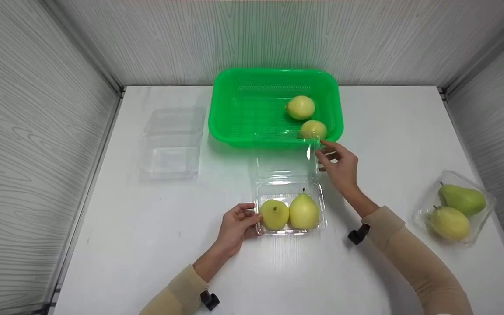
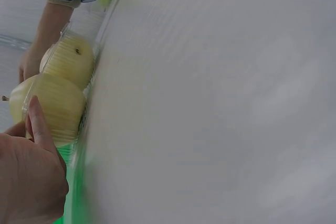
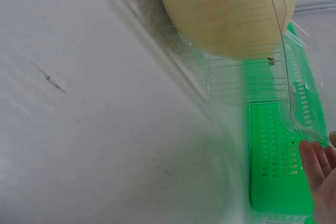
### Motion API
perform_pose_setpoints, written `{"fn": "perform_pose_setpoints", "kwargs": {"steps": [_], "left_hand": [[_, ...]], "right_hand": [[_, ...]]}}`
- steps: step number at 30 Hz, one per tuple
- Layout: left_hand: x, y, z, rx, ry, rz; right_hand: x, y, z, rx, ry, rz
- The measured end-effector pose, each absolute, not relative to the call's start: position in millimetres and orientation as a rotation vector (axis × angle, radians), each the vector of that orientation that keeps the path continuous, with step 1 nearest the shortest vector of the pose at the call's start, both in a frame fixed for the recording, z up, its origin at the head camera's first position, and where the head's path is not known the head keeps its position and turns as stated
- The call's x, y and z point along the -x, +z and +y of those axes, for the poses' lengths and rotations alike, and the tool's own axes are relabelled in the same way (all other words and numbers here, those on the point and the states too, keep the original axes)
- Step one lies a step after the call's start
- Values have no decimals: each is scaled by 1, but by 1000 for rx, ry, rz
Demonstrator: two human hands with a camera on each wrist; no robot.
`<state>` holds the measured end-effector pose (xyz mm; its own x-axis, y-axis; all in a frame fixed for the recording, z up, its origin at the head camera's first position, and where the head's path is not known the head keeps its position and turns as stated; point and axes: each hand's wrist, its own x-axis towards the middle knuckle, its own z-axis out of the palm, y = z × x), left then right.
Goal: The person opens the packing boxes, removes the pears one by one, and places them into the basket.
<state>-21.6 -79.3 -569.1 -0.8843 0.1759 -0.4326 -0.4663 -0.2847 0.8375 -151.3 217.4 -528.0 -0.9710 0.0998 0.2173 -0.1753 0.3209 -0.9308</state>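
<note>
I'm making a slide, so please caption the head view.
Left hand grips a clear box of two pears; right hand pinches its open lid beside a green basket.

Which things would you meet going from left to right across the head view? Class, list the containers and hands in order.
The open transparent container on the left → the left hand → the middle container holding two pears → the right hand → the container at the far right.
</note>
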Motion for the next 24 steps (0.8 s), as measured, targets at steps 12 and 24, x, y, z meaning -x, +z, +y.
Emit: {"fn": "perform_pose_setpoints", "kwargs": {"steps": [12,24], "left_hand": [[22,-566,-79,351,2188,1597],[22,-565,-82,331,2165,1632]], "right_hand": [[129,-522,237,60,1877,-2473],[99,-521,250,320,2127,-2654]]}}
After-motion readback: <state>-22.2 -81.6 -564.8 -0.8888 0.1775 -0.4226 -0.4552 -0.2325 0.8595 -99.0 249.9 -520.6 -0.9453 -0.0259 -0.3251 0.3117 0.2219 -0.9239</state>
